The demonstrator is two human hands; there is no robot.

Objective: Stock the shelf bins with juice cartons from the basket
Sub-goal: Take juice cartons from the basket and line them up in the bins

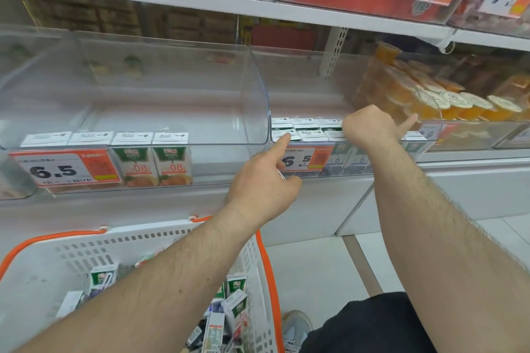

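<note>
Clear left bin [172, 100] on shelf: row of orange-juice cartons [156, 156] along front wall, behind price tag [64, 169].
Clear right bin [301, 80] beside it: blue-label cartons [304, 130] in two rows at front.
White basket [160, 241], orange handles, below: loose cartons [233, 305] heaped inside.
Left hand [262, 180] at right bin's front: index finger straight, tip on carton top, other fingers curled, holding nothing visible.
Right hand [370, 127] over same cartons: fingers folded down among them, thumb out; grasp cannot be told.
</note>
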